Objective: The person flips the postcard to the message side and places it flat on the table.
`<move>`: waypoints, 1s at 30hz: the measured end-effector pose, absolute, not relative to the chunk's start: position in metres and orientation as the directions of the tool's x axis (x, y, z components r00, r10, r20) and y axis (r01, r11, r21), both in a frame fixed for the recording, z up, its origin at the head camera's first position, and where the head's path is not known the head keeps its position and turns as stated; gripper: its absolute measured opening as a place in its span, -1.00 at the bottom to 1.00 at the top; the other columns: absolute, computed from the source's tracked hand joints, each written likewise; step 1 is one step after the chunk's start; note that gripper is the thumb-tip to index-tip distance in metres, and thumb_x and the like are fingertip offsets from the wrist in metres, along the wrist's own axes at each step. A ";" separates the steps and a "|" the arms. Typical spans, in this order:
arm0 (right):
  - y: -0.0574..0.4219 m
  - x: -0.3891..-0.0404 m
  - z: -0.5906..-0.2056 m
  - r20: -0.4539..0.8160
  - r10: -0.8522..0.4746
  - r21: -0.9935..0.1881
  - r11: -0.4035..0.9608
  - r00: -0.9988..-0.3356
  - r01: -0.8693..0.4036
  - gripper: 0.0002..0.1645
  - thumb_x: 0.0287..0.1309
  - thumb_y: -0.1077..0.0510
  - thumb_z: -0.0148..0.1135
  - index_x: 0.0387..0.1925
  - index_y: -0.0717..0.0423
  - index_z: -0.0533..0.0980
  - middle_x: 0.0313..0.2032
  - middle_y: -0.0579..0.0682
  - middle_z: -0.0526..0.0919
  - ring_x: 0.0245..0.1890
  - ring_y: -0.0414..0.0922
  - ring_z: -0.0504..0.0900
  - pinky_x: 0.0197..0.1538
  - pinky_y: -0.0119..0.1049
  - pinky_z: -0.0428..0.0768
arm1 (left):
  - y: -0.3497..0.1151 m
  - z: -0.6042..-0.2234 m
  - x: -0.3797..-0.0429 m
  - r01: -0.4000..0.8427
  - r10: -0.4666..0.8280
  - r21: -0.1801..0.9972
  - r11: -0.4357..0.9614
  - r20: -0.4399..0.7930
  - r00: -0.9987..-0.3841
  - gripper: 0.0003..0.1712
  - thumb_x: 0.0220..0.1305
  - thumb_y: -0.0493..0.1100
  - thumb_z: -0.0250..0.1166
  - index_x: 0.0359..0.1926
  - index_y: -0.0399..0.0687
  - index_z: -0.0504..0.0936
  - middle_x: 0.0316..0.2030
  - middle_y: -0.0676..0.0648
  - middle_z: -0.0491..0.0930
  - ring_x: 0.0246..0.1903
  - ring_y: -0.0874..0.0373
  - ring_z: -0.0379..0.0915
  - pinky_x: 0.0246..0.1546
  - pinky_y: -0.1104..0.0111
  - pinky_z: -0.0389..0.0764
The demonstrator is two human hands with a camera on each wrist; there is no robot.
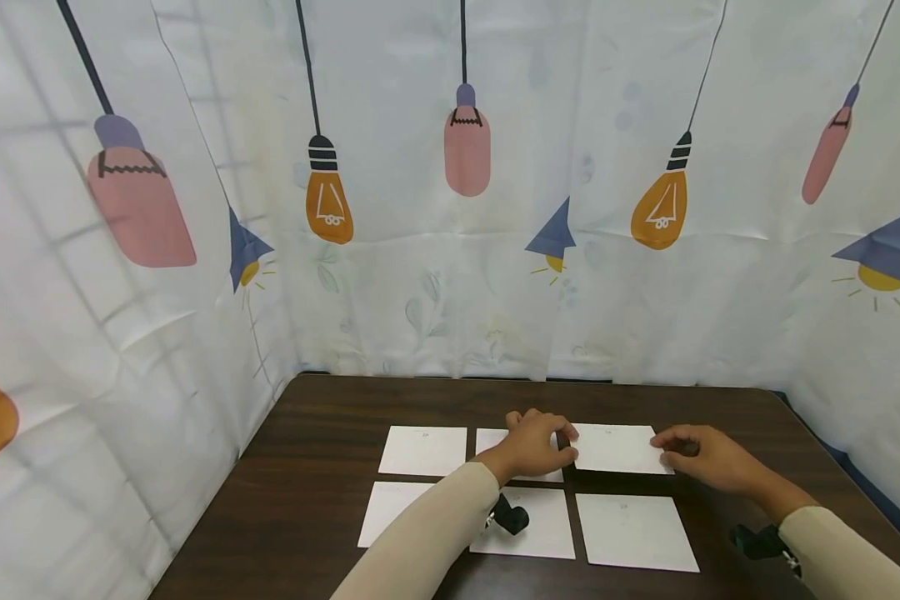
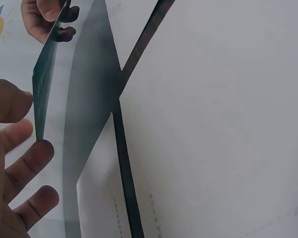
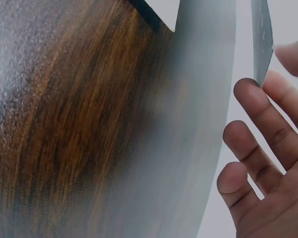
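Observation:
Both hands hold one white paper sheet (image 1: 618,450) at the back right of the group. My left hand (image 1: 532,446) pinches its left edge between thumb and fingers. At the opposite edge, my right hand (image 1: 708,457) pinches it the same way. In the left wrist view the held sheet (image 2: 45,84) appears nearly edge-on, raised off the table, with the left thumb (image 2: 10,100) against it. The right wrist view shows its end (image 3: 262,39) between the right thumb and fingers, the other fingers spread. Below it on the table lies another white sheet (image 1: 633,529).
More white sheets lie in two rows to the left: a back-left sheet (image 1: 423,450), a back-middle sheet (image 1: 491,439) partly under my left hand, a front-left sheet (image 1: 390,508) and a front-middle sheet (image 1: 547,525). The dark wood table (image 1: 292,500) meets a lamp-patterned curtain (image 1: 420,292).

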State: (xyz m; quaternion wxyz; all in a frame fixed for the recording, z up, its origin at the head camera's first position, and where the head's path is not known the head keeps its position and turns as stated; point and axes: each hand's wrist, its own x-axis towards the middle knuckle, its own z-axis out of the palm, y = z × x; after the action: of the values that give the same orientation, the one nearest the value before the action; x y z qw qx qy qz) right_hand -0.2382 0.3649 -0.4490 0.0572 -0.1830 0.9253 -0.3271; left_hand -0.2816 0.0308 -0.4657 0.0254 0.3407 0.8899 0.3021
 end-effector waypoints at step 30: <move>0.358 -0.241 -0.468 0.026 -0.389 -0.524 0.779 -0.921 -0.344 0.01 0.06 -0.19 0.55 0.43 0.15 0.34 -0.06 -0.05 0.54 -0.05 -0.06 0.53 -0.17 -0.15 0.52 | 0.041 -0.476 -0.278 0.587 0.602 0.405 0.701 0.106 -0.792 -0.39 0.13 0.09 0.52 0.24 0.33 0.63 -0.20 0.34 0.50 -0.01 0.28 0.29 -0.02 0.13 0.07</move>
State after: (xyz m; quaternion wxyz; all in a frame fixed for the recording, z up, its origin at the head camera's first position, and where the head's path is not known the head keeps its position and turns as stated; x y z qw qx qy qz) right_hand -0.2410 0.3575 -0.4682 0.0418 -0.1944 0.9422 -0.2697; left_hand -0.2778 0.0409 -0.4759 0.0175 0.3223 0.9220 0.2138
